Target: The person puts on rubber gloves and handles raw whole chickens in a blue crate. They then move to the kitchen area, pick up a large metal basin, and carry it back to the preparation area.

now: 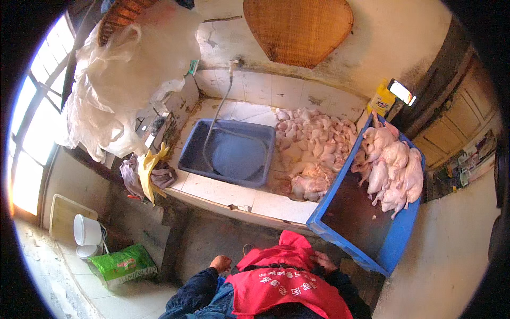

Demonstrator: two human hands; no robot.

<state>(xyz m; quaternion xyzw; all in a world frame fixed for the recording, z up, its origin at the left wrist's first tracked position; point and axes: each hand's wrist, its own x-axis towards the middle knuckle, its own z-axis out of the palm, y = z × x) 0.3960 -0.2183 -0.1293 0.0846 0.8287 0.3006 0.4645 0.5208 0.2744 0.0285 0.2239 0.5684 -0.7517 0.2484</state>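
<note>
Both hands are low, at the sides of the red apron [291,287] I wear, which bears writing. My left hand [220,263] is curled at the apron's left side; whether anything is inside it cannot be told. At the right edge of the cloth, my right hand [323,261] touches or nearly touches the apron, its fingers partly hidden. Before me is a white-tiled basin [231,197] with a hose in a dark blue tub [235,149]. Beside the tub lies a heap of raw poultry pieces [314,139]. Several plucked whole birds [394,167] fill the far part of a long blue crate [398,247].
Yellow rubber gloves [150,171] and cloths hang at the basin's left corner, below clear plastic bags [115,87]. A yellow bottle [380,99] and a lit phone [401,92] stand behind the crate. White buckets [87,230] and a green bag [125,263] are at lower left.
</note>
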